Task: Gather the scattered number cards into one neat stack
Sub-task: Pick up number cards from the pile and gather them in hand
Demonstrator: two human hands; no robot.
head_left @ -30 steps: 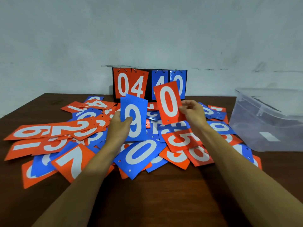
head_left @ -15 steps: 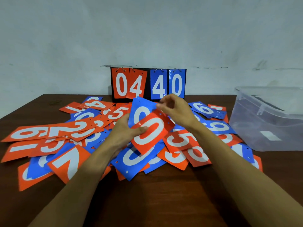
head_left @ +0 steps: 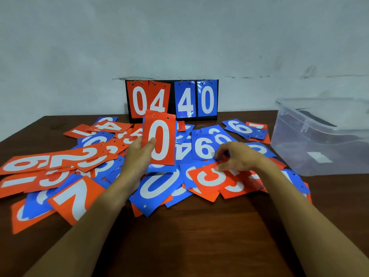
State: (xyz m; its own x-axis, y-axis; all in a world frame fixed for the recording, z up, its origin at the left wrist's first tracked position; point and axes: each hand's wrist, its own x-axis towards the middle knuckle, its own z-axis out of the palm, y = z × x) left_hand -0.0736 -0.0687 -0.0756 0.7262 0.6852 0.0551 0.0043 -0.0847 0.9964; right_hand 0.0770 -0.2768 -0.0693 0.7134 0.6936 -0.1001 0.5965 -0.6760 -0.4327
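Landmark: the scoreboard (head_left: 171, 100) stands upright at the far edge of the tabletop (head_left: 199, 240), against the wall, and shows an orange 0 and 4 beside a blue 4 and 0.
Left hand: the left hand (head_left: 139, 154) is raised in front of the scoreboard, below its orange half. The thumb lies across the face of the orange 0 card (head_left: 159, 140) and the fingers are hidden behind it, gripping it.
Held cards: the orange 0 card stands upright and faces the camera, its top edge overlapping the foot of the scoreboard in this view. A blue card (head_left: 159, 168) sits flush behind it, with only a strip showing below.
Right hand: the right hand (head_left: 237, 156) is low over the pile, in front of the scoreboard's blue half. Its curled fingers (head_left: 221, 154) pinch the upper edge of the orange 3 card (head_left: 211, 176).
Orange 3 card: it lies tilted on other cards, nearer the camera than the scoreboard, overlapping orange and blue neighbours.
Scattered cards: the loose number cards (head_left: 87, 156) spread flat and overlapping across the tabletop in front of the scoreboard and out to both sides of it. A blue 0 card (head_left: 157, 188) lies below the left hand, and a blue 6 card (head_left: 201, 148) lies between the two hands.
Bin: a clear plastic bin (head_left: 323, 140) sits well to the right of the scoreboard, just beside the rightmost cards.
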